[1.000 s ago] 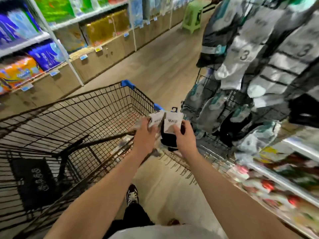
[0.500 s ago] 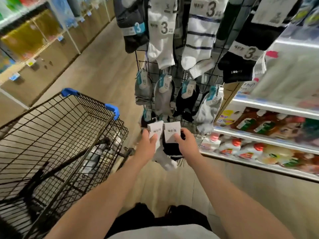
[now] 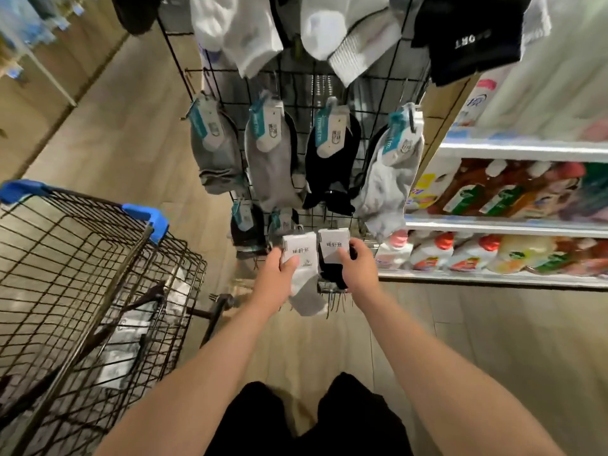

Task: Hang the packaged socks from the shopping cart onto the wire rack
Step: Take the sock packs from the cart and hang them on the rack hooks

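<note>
Two packaged sock pairs, both held in front of the lowest rows of the black wire grid rack [image 3: 371,90], clear of the black wire shopping cart [image 3: 98,251] with blue corner guards that stands to the left. Item one: white ankle sock pair [image 3: 305,289] under a stiff white card header [image 3: 296,250]; the left hand [image 3: 278,269] pinches it at the card's lower left, thumb across the front, fingers curled behind, the toe drooping loose below. Item two: black ankle sock pair [image 3: 330,274] under a matching white card sleeve [image 3: 333,245]; the right hand [image 3: 358,266] grips it likewise at the card's lower right, thumb on the face. The two cards sit side by side, edges touching or nearly so. Handling, as judged: very light, soft and limp in the knit, with no risk of breakage; the card is the only rigid part and likely creases if squeezed hard. Best hold is on the card's sides or lower edge, leaving the top and its hanging hook free for a peg; the hook itself is too small to make out. Rack already carries grey, black and pale sock packs with teal labels [image 3: 273,153]; further clear-wrapped packs [image 3: 121,353] lie in the cart's bottom.
</note>
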A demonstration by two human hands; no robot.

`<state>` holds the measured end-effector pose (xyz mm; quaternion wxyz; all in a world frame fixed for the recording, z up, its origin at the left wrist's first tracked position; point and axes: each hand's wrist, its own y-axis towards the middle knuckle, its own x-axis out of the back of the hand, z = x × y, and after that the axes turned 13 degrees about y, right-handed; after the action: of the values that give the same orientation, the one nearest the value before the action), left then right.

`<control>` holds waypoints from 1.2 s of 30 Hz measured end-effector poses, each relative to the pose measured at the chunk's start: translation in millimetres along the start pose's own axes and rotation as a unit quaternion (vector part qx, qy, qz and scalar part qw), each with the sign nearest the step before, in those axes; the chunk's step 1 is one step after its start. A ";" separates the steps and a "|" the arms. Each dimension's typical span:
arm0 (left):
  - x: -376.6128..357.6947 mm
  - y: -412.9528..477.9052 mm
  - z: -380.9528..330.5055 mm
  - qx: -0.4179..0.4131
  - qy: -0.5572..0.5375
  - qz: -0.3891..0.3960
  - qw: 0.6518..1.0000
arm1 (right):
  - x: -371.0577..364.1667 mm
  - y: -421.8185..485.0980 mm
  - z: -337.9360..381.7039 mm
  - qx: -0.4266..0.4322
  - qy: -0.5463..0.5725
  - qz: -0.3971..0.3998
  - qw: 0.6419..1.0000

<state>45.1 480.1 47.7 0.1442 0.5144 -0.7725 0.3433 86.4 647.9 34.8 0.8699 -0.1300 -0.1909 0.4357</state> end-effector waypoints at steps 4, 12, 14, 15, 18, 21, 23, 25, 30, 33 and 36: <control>-22.8 30.9 9.0 -0.021 -0.027 0.030 0.999 | -1.8 35.4 -13.1 -0.016 -0.012 -0.026 0.999; -54.2 70.7 17.8 -0.056 -0.024 0.016 0.998 | -24.4 93.1 -34.2 0.001 -0.010 0.007 1.000; -57.6 79.1 19.8 -0.063 -0.017 0.013 0.998 | -30.2 103.1 -36.6 0.016 -0.012 0.011 1.000; -58.9 82.6 20.7 -0.068 -0.015 0.012 0.998 | -32.3 107.6 -36.5 0.015 -0.013 0.016 1.000; -65.4 91.4 25.6 -0.072 -0.013 0.010 0.997 | -38.5 118.9 -36.2 0.004 -0.007 0.016 1.000; -71.6 92.6 26.8 -0.060 -0.018 0.012 0.998 | -43.2 123.4 -37.3 -0.025 0.054 0.011 0.998; -77.7 97.1 29.1 -0.053 -0.020 0.013 0.998 | -42.4 122.2 -36.5 -0.040 0.060 0.017 0.997; -82.3 99.5 31.4 -0.043 -0.021 0.012 0.999 | -41.0 118.4 -36.9 -0.027 0.085 0.019 0.996; -87.7 92.6 29.4 -0.045 -0.043 0.019 0.998 | -29.4 80.3 -44.6 -0.003 0.172 -0.031 0.985; -86.2 78.1 20.1 -0.058 -0.048 0.029 0.997 | -20.8 52.3 -52.9 -0.011 0.204 -0.006 0.979; -87.8 74.7 16.4 -0.054 -0.050 0.022 0.997 | -15.9 37.3 -56.5 0.007 0.217 0.003 0.976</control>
<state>18.1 547.6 -43.3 0.1249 0.5053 -0.8073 0.2782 76.5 653.5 -33.7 0.8900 -0.2162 0.0063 0.4013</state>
